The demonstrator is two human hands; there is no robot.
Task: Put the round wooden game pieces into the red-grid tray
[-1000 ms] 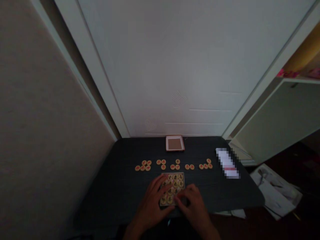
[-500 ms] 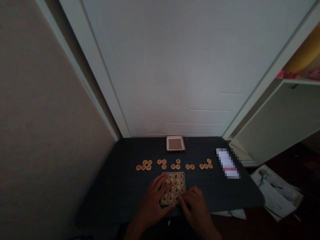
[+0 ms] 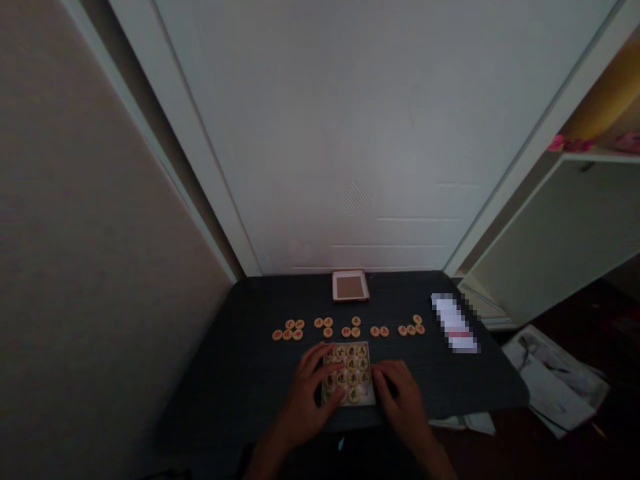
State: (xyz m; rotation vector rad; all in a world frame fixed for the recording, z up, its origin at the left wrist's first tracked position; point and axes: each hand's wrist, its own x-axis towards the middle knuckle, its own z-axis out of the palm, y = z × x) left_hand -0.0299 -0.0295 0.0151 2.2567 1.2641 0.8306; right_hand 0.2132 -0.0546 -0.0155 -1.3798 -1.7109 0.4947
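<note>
A small square tray [image 3: 371, 397] packed with round wooden game discs with dark marks lies near the front edge of a dark table [image 3: 240, 373]. My left hand [image 3: 305, 393] rests against the tray's left side, fingers curled round its edge. My right hand [image 3: 403, 397] sits against the tray's right side, fingers bent at its edge. Beyond the tray, several discs with red marks [image 3: 350, 328] lie in small groups in a row across the table.
An empty pink-rimmed box lid [image 3: 350, 287] lies at the table's far edge by the white wall. A blurred white item [image 3: 455, 323] lies at the right. Papers [image 3: 555, 380] lie on the floor to the right, below a white shelf unit [image 3: 560, 233].
My right hand has shifted from over the tray's lower right discs to its right edge. My left hand slid slightly along the left side. All the tray's discs now show.
</note>
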